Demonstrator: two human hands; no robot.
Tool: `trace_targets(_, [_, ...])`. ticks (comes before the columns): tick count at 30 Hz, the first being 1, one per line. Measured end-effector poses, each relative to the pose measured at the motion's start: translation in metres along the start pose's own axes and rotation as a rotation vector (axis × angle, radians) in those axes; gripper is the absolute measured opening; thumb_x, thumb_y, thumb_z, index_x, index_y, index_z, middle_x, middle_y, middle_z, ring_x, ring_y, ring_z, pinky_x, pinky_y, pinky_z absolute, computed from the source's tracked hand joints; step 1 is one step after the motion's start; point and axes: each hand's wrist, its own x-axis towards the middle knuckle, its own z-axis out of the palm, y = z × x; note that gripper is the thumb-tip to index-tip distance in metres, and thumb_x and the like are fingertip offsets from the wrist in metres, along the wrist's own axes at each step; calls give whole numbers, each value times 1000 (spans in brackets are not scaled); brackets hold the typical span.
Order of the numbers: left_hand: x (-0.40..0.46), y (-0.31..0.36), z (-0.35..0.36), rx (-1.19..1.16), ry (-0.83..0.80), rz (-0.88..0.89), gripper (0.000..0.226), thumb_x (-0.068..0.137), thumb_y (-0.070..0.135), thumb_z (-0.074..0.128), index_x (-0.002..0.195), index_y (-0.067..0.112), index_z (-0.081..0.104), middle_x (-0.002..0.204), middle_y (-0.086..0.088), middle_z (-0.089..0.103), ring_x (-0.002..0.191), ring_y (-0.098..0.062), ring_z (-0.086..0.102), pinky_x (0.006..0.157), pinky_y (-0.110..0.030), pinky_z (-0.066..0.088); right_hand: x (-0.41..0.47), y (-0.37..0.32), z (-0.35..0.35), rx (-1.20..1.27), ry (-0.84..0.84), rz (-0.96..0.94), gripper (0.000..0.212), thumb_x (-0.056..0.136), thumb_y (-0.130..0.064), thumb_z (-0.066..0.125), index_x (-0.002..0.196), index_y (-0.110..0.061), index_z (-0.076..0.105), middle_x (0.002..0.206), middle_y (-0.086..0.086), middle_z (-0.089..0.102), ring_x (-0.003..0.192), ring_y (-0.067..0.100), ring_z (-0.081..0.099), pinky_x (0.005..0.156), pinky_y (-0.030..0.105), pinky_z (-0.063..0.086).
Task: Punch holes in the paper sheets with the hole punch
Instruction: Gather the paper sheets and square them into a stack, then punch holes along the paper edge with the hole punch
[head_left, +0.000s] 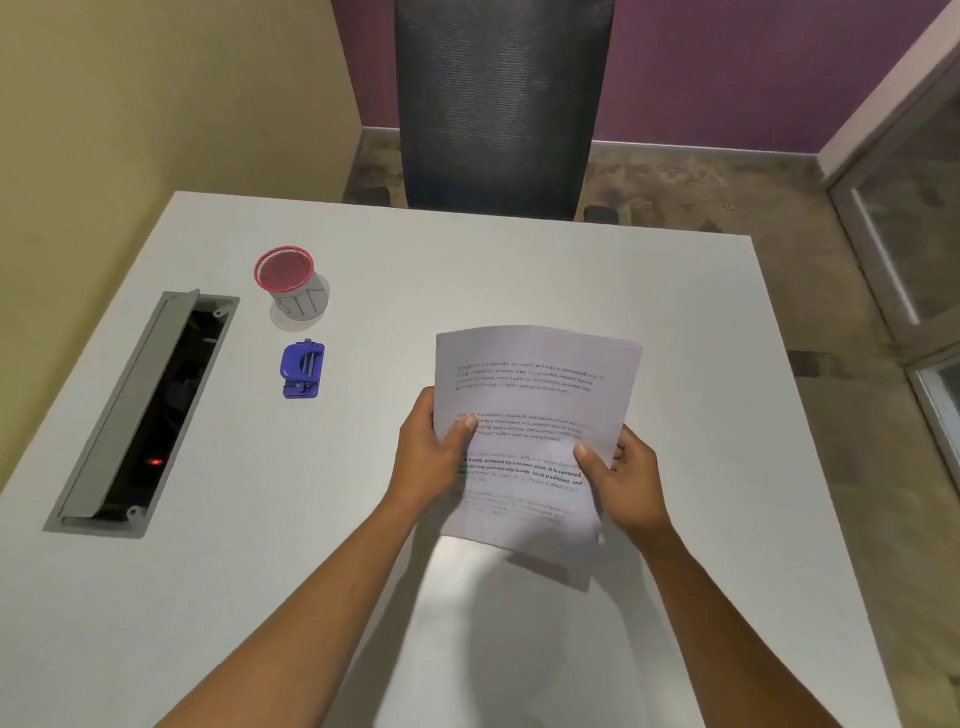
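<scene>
Printed white paper sheets (535, 400) are held up above the white table (467, 270), a little right of centre. My left hand (428, 452) grips their left edge with the thumb on the front. My right hand (623, 475) grips the right edge lower down, thumb also on the front. The lower corner of the sheets hangs free and casts a shadow on the table. A small blue hole punch (303, 370) lies on the table to the left of the sheets, well apart from both hands.
A cup with a red rim (291, 283) stands just behind the hole punch. An open grey cable tray (143, 410) is set into the table at the left. A dark mesh office chair (496, 109) stands beyond the far edge.
</scene>
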Motion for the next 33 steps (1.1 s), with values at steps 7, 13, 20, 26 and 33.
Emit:
trace_targets(7, [44, -29, -30, -7, 61, -145, 29, 89, 6, 66, 103, 29, 56, 73, 14, 66, 66, -2, 62, 67, -21, 51, 33, 19, 4, 82, -82, 127, 29, 91, -8, 65, 119, -15, 66, 112, -1, 75, 100, 20, 72, 78, 29, 59])
trace_targets(13, [87, -58, -80, 270, 273, -186, 15, 89, 11, 65, 104, 12, 64, 97, -1, 68, 91, -10, 63, 83, -33, 52, 52, 39, 13, 59, -49, 206, 22, 91, -13, 68, 113, -13, 67, 107, 4, 76, 94, 26, 73, 76, 41, 61])
trace_targets(20, [137, -78, -133, 721, 634, -249, 22, 89, 16, 61, 109, 10, 67, 118, -17, 62, 109, -42, 52, 87, -49, 46, 63, 57, 20, 152, -18, 303, 24, 88, -9, 69, 112, -12, 68, 104, 6, 77, 93, 28, 74, 72, 35, 61])
trace_targets(26, [162, -98, -154, 507, 646, -519, 34, 95, 21, 52, 127, 8, 55, 127, -19, 59, 114, -37, 56, 87, -41, 45, 69, 62, 17, 173, -3, 336, 25, 89, -7, 68, 114, -9, 66, 105, 9, 76, 91, 30, 74, 71, 37, 62])
trace_targets(33, [163, -107, -165, 159, 614, -593, 12, 92, 10, 58, 101, 9, 66, 109, -13, 64, 90, -26, 57, 76, -31, 48, 67, 63, 12, 198, -1, 302, 26, 89, -7, 67, 116, -9, 66, 108, 8, 75, 96, 29, 73, 75, 37, 61])
